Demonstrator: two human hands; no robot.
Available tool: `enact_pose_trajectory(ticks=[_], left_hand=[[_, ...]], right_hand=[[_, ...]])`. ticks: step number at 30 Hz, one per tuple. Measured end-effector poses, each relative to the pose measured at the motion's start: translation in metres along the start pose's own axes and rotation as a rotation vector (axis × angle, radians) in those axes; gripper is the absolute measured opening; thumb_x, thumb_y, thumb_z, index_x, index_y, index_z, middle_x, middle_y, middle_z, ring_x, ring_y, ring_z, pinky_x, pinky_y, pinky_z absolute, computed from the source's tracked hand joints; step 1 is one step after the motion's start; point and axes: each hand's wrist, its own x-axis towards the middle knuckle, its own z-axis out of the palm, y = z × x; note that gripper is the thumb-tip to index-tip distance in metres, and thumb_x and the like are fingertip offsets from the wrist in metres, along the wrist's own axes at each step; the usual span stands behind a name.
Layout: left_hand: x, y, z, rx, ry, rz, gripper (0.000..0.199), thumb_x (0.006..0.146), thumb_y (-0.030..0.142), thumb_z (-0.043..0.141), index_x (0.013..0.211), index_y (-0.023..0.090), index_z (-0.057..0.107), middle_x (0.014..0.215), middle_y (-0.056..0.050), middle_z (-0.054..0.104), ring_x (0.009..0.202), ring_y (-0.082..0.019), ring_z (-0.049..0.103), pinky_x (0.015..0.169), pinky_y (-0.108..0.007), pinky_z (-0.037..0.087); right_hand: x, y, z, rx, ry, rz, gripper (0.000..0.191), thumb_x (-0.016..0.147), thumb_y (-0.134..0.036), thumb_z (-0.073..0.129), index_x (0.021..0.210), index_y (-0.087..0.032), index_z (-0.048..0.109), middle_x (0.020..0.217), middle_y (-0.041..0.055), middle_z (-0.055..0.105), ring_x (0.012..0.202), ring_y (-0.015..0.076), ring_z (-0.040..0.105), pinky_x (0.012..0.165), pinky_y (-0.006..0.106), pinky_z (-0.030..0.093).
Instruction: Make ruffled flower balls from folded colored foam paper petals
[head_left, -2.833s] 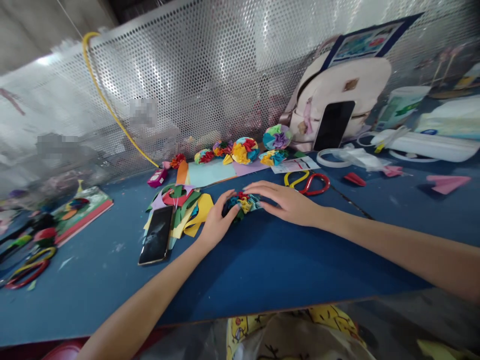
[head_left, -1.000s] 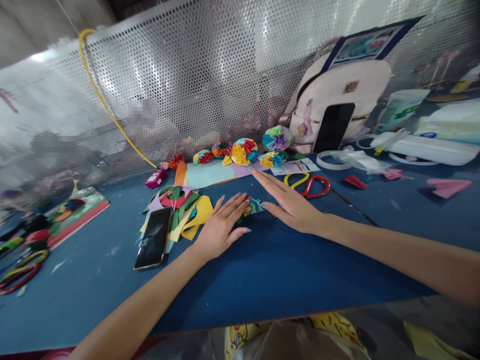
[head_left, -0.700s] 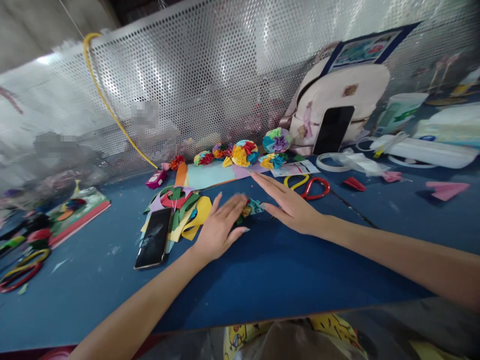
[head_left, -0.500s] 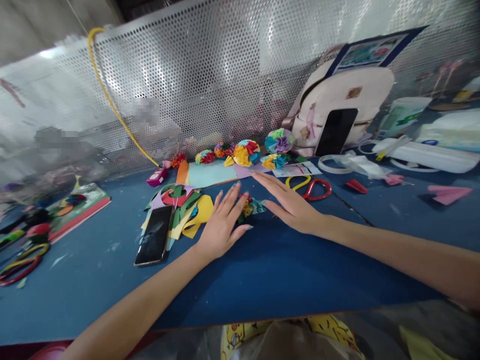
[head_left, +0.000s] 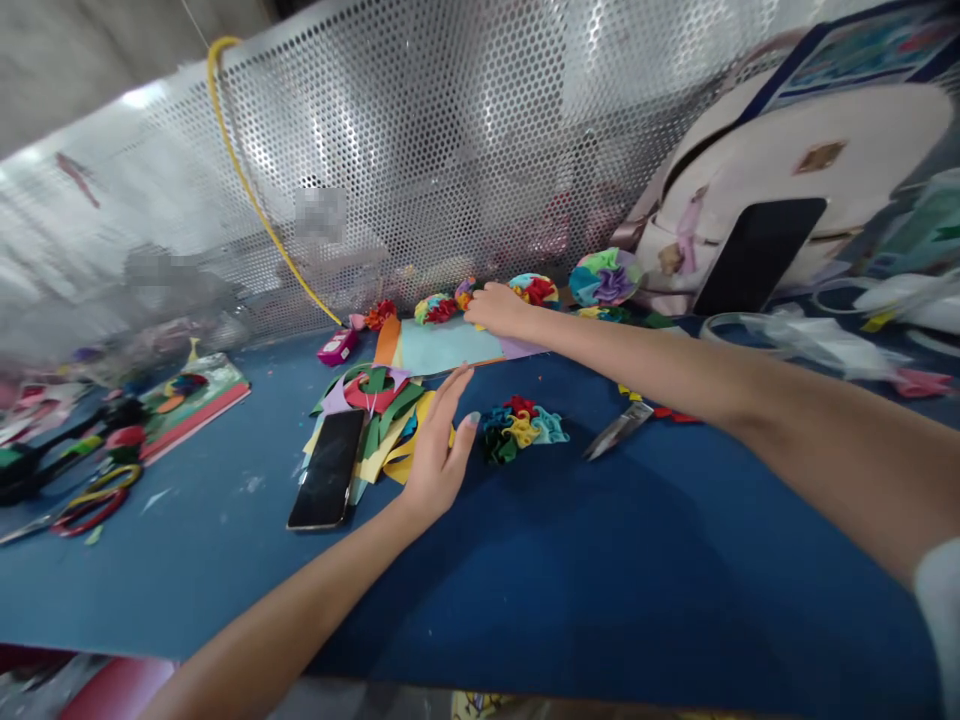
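Observation:
My left hand (head_left: 442, 450) rests with spread fingers on the blue table (head_left: 600, 570), just left of a crumpled multicoloured paper flower (head_left: 519, 432). It touches a yellow paper scrap (head_left: 420, 425) at most. Further left lies a cracked black phone (head_left: 326, 468) on a heap of cut coloured paper (head_left: 371, 405). My right hand (head_left: 497, 310) reaches across to the back, over stacked pastel paper sheets (head_left: 442, 345) and against finished paper flowers (head_left: 536, 290). Scissors with an exposed steel blade (head_left: 619, 430) lie under my right forearm, their handles hidden.
A perforated metal screen (head_left: 450, 150) runs behind the table, with a yellow cable (head_left: 255, 210) along it. A white backpack (head_left: 795, 170) with a leaning phone (head_left: 757, 255) stands at the back right. A craft book (head_left: 196, 395) and looped-handle scissors (head_left: 94, 510) lie left.
My right hand has left the crumpled flower and stretched back to the paper sheets. My left hand has drawn left of the flower, which stays on the table. The view has shifted closer and rightward.

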Motion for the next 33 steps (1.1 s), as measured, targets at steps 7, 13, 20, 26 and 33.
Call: enact_pose_trajectory(ticks=[7, 13, 20, 26, 33], left_hand=[[0.003, 0.001, -0.004, -0.013, -0.012, -0.012, 0.045, 0.111, 0.040, 0.038, 0.154, 0.029, 0.047, 0.160, -0.009, 0.052, 0.152, -0.025, 0.044, 0.126, -0.048, 0.037], [0.002, -0.006, -0.002, -0.025, 0.014, -0.061, 0.040, 0.110, 0.039, 0.042, 0.147, 0.026, 0.051, 0.154, -0.012, 0.055, 0.146, -0.026, 0.050, 0.121, -0.049, 0.041], [0.002, -0.007, 0.002, -0.085, 0.078, -0.154, 0.037, 0.105, 0.042, 0.054, 0.136, 0.023, 0.054, 0.137, -0.013, 0.062, 0.127, -0.026, 0.061, 0.108, -0.045, 0.050], [-0.003, 0.002, 0.003, -0.138, -0.028, -0.036, 0.067, 0.093, 0.058, 0.068, 0.145, 0.023, 0.045, 0.141, -0.016, 0.059, 0.130, -0.031, 0.060, 0.109, -0.048, 0.048], [-0.005, 0.049, 0.004, -0.148, 0.110, 0.069, 0.039, 0.089, 0.042, 0.079, 0.117, 0.022, 0.060, 0.104, -0.005, 0.063, 0.090, -0.018, 0.062, 0.083, -0.031, 0.055]], right_hand=[[0.013, 0.015, 0.010, 0.078, -0.006, 0.005, 0.024, 0.098, -0.033, 0.068, 0.115, -0.016, 0.069, 0.118, 0.0093, 0.070, 0.110, 0.0259, 0.066, 0.096, 0.047, 0.055], [-0.026, 0.003, -0.025, 0.341, 0.056, -0.035, 0.020, 0.087, -0.023, 0.069, 0.105, -0.019, 0.075, 0.116, 0.0101, 0.072, 0.101, 0.0264, 0.067, 0.078, 0.035, 0.049], [-0.106, -0.040, -0.072, 1.241, 0.196, 0.000, 0.025, 0.083, -0.041, 0.075, 0.096, -0.021, 0.068, 0.105, 0.0058, 0.071, 0.096, 0.0224, 0.070, 0.085, 0.039, 0.059], [-0.169, -0.083, -0.119, 1.569, 0.249, 0.233, 0.028, 0.079, -0.031, 0.080, 0.100, -0.024, 0.064, 0.115, 0.0035, 0.067, 0.109, 0.0222, 0.067, 0.104, 0.046, 0.056], [-0.209, -0.122, -0.113, 2.228, 0.099, 0.526, 0.024, 0.080, -0.022, 0.081, 0.096, -0.025, 0.064, 0.107, 0.0012, 0.070, 0.108, 0.0172, 0.071, 0.112, 0.038, 0.055]])
